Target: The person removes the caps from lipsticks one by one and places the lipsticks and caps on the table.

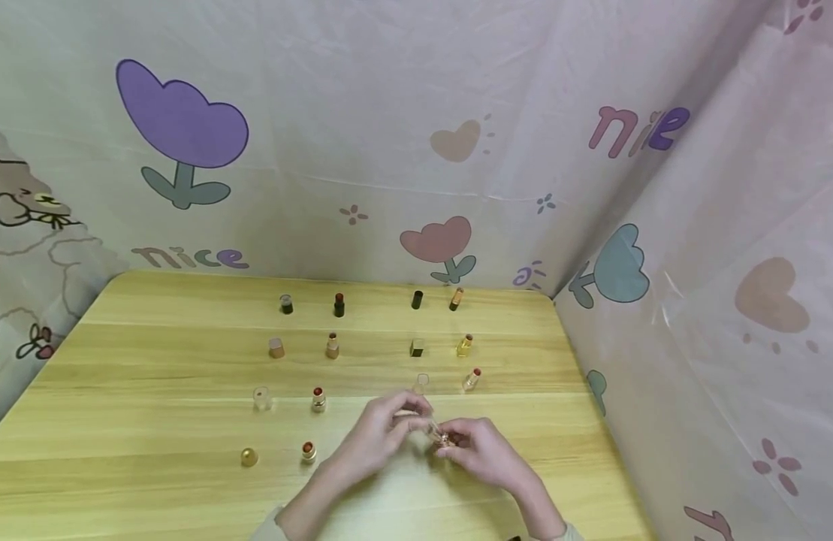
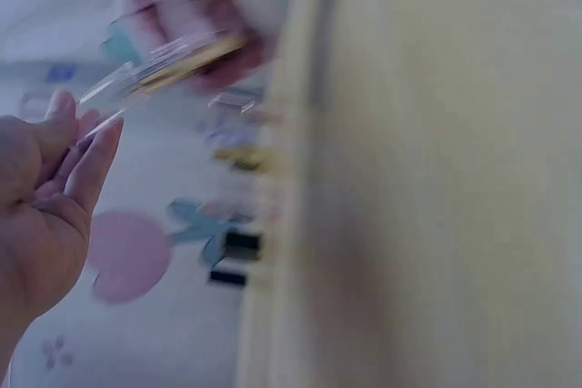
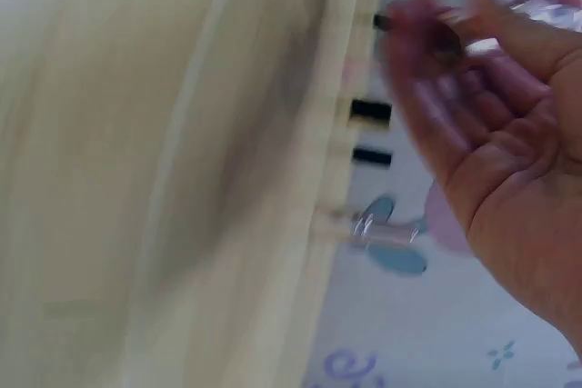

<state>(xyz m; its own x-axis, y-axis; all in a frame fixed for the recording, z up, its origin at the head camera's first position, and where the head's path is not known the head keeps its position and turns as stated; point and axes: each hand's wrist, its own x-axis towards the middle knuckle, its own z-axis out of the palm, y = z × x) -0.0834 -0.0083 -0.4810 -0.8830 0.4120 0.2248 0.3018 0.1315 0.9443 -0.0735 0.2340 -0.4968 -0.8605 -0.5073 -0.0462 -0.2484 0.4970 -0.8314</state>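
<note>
Over the front middle of the table, my left hand [image 1: 381, 430] pinches the end of a clear lipstick cap [image 2: 105, 93] between thumb and fingers. Facing it, my right hand [image 1: 482, 449] grips a gold lipstick tube [image 2: 195, 61] in its fingertips. Cap and tube lie in one line; motion blur hides whether the cap still sits around the tube. Just beyond my left fingers stands another clear cap [image 1: 422, 381], with an uncapped red lipstick [image 1: 472, 378] to its right.
Uncapped lipsticks stand upright beside their caps in rows on the wooden table [image 1: 152, 421]. On the left are a round gold cap [image 1: 249, 457] and a red lipstick [image 1: 309, 451] near my left forearm. A printed curtain [image 1: 321, 135] hangs behind and along the right.
</note>
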